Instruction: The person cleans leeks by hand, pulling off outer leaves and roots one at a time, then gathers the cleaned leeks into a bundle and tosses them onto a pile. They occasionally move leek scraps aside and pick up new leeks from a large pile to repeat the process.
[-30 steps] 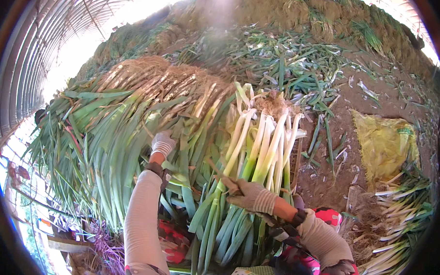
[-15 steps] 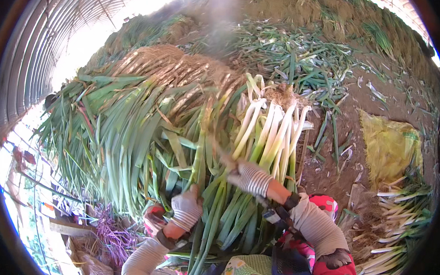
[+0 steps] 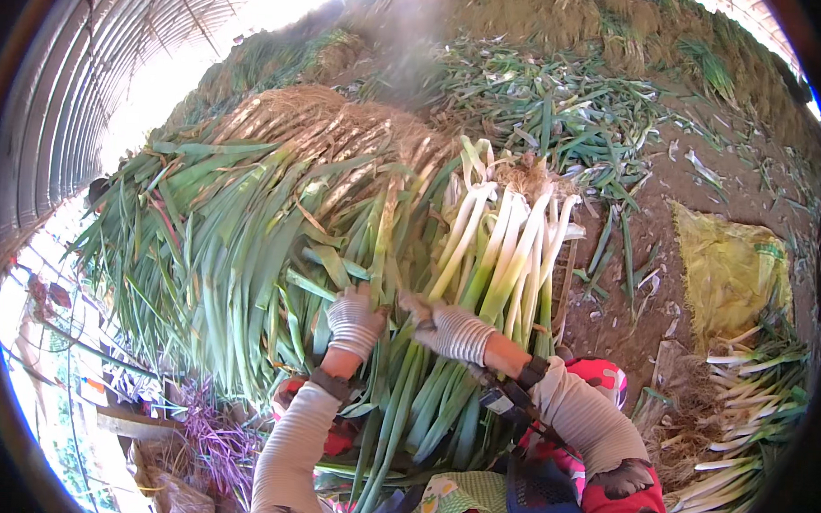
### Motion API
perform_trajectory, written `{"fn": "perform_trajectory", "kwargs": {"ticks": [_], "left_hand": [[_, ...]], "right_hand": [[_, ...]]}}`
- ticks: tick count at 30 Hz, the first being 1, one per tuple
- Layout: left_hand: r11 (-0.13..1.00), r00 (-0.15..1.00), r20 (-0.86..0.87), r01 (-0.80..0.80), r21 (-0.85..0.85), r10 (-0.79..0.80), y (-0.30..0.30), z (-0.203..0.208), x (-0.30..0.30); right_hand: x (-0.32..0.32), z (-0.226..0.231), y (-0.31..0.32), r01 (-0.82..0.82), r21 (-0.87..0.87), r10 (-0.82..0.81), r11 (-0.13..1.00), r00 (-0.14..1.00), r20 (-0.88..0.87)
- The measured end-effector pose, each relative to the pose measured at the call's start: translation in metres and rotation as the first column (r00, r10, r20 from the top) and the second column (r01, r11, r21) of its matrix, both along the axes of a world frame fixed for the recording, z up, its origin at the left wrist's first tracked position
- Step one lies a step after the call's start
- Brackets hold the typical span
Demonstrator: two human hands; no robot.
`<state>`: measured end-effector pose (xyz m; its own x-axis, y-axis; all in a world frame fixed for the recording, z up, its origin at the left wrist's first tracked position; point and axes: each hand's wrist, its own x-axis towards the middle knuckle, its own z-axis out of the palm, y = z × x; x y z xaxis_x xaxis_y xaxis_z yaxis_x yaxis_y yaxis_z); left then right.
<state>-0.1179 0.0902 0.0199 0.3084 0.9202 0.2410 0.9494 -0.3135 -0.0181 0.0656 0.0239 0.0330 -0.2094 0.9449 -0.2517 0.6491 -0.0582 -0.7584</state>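
A green onion with a yellowish stalk lies in front of me, its root end pointing away. My left hand, in a pale glove with a striped cuff, is closed around its leafy part. Close to its right, my right hand, in a similar glove with dirty fingers, is closed at the same stalk; its fingertips are partly hidden. Beneath my right hand lies a bunch of cleaned green onions, with white stalks and roots away from me. A big heap of uncleaned green onions spreads to the left.
Stripped leaves litter the ground beyond. A yellow woven sack lies at the right, above a row of white-stalked onions. Purple strands hang at the lower left. A ribbed tunnel wall curves along the left.
My left hand has moved up along the onion, away from me and closer to my right hand. The right hand has shifted slightly downward and left. The bunch of cleaned onions has not moved.
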Motion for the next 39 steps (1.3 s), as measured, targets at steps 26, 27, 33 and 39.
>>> {"fn": "perform_trajectory", "kwargs": {"ticks": [26, 27, 33, 39], "left_hand": [[0.947, 0.899, 0.298, 0.314, 0.07, -0.32, -0.124, -0.003, 0.056], [0.951, 0.896, 0.32, 0.304, 0.064, -0.308, -0.121, -0.012, 0.054], [0.959, 0.943, 0.31, 0.19, -0.21, -0.119, -0.091, -0.037, 0.075], [0.9, 0.919, 0.39, 0.216, -0.38, -0.056, -0.082, -0.039, 0.069]], "right_hand": [[0.057, 0.003, -0.076, 0.369, 0.146, -0.379, 0.918, 0.924, 0.047], [0.05, -0.005, -0.091, 0.346, 0.16, -0.362, 0.924, 0.929, 0.078], [0.011, -0.012, -0.188, 0.301, 0.155, -0.321, 0.941, 0.939, 0.125], [-0.006, -0.016, -0.169, 0.286, 0.12, -0.307, 0.951, 0.919, 0.248]]}}
